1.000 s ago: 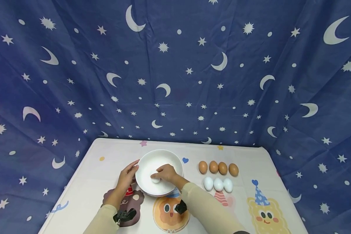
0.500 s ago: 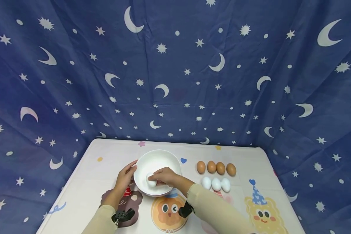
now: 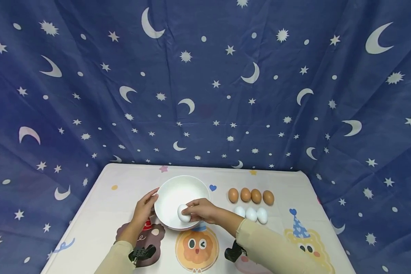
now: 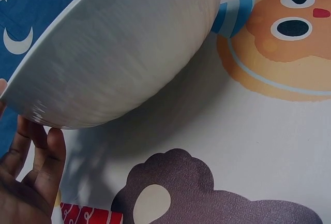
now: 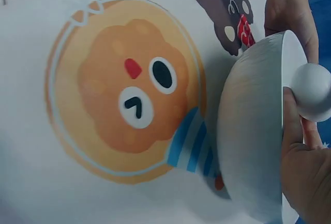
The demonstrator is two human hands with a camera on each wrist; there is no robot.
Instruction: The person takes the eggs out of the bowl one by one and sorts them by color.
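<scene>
A white bowl (image 3: 172, 191) stands on the patterned tablecloth. My left hand (image 3: 144, 209) grips its left side; in the left wrist view the fingers (image 4: 56, 151) lie against the outer wall and the thumb is at the rim. My right hand (image 3: 203, 211) pinches a white egg (image 3: 183, 213) between thumb and fingers over the near part of the bowl. From the right wrist, this egg (image 5: 313, 92) shows at about rim height, its far side cut off by the frame.
Several brown eggs (image 3: 245, 195) form a row right of the bowl. In front of them lie three white eggs (image 3: 251, 214), close to my right forearm. A blue curtain (image 3: 205, 95) with moons and stars hangs behind the table (image 3: 116, 205).
The egg in my right hand has shifted right, toward the bowl's near right rim, and more of it shows. My left hand keeps its hold on the bowl. The head view has shifted slightly.
</scene>
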